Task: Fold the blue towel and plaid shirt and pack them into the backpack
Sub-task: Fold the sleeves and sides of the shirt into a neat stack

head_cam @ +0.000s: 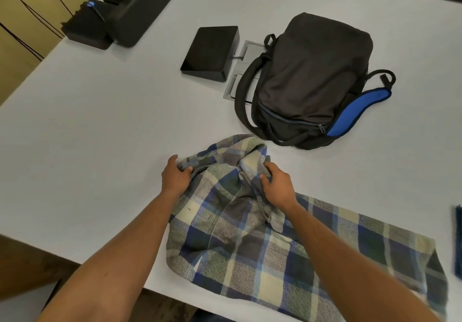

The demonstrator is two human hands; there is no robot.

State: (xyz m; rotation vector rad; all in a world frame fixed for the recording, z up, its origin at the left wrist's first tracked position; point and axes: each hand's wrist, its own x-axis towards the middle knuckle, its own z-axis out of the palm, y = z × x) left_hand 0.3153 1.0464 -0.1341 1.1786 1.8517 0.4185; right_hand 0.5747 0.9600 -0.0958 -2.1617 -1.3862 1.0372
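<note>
Head view: the rumpled blue, cream and grey plaid shirt (250, 241) lies at 6 o'clock on the table (100, 121); the left hand (175, 176) and right hand (277, 184) each grip its collar, below the backpack (310, 84) at 1 o'clock.

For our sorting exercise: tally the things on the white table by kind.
Clothing: 1, plaid shirt
Towels: 1, dark blue edge, mostly out of frame
Bags: 1, backpack
Black boxes or devices: 2
Total: 5

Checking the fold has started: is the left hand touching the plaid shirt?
Touching. The head view shows the left hand gripping the plaid shirt near the collar, fabric bunched between fingers and thumb.
</note>
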